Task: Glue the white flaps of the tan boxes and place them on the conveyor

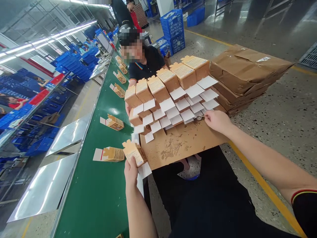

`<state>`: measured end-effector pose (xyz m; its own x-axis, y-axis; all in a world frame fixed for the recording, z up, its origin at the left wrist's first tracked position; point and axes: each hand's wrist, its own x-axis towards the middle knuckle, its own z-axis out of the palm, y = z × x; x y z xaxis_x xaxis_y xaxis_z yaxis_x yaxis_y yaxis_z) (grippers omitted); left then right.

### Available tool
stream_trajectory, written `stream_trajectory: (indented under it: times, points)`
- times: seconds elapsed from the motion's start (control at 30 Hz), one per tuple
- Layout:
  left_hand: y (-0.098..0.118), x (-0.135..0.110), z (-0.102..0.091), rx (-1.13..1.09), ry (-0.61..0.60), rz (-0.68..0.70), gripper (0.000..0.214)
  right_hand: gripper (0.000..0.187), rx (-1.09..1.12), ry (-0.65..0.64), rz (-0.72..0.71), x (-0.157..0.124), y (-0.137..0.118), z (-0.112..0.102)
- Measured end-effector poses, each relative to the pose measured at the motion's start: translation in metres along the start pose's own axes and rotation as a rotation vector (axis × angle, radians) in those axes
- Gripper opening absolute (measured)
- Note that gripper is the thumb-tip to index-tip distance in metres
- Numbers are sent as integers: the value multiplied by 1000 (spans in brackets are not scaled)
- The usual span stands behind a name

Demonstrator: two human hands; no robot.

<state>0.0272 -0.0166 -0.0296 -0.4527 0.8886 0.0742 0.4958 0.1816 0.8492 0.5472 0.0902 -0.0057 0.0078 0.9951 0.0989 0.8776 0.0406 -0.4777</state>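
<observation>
My left hand (131, 170) is closed round a small tan carton (132, 152) with its notched top flaps up and a white flap hanging at its lower end. It holds this box at the belt's edge, beside the cardboard-topped table (170, 148). On that table a stack of like cartons (158, 89) lies on its side in rows, white flaps sticking out toward me. At the stack's near right corner, the fingers of my right hand (218, 122) pinch a small shiny thing (200, 117), perhaps a spoon; its exact kind is unclear.
The green conveyor belt (99, 185) runs along the left, carrying spaced cartons (112, 154). Across the stack sits a co-worker (148, 62), hands partly hidden by it. Flattened brown cardboard (247, 72) is piled at the right. Blue crates (172, 24) stand behind.
</observation>
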Motion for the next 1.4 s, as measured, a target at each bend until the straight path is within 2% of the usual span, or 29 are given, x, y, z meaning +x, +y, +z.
stream_trajectory:
  times: [0.1, 0.17, 0.27, 0.37, 0.43, 0.5, 0.6, 0.7, 0.83, 1.0, 1.1, 1.23, 1.4]
  points:
    - [3, -29, -2, -278, -5, -112, 73, 21, -13, -42, -15, 14, 0, 6]
    - [14, -44, 7, -433, -41, -133, 82, 22, -14, -39, -6, 18, 2, 4]
    - [35, -56, 36, -534, -130, -107, 93, 16, 1, -13, 6, 10, 3, -3]
    - [48, -56, 72, -549, -161, -34, 101, 21, 96, 6, -32, -24, -9, 3]
    - [50, -53, 92, -546, -143, -11, 102, 21, 268, 11, -101, -56, -30, 19]
    - [48, -51, 105, -546, -122, -27, 98, 20, 416, -50, -209, -88, -56, 45]
    - [45, -51, 111, -515, -116, -45, 92, 22, 454, -78, -317, -119, -93, 87]
    - [44, -53, 108, -457, -124, -26, 92, 24, 305, -43, -381, -125, -112, 116]
    - [48, -56, 108, -446, -119, -13, 95, 26, 219, -30, -410, -122, -115, 131]
    - [50, -64, 116, -499, -68, -38, 96, 25, 241, -77, -486, -132, -117, 132]
    - [48, -75, 124, -437, -41, 2, 96, 26, 324, -68, -492, -140, -113, 124]
    - [46, -92, 135, -269, 23, 91, 89, 28, 476, -34, -402, -152, -94, 103]
    - [47, -100, 143, -168, 59, 121, 77, 26, 570, -101, -283, -171, -75, 81]
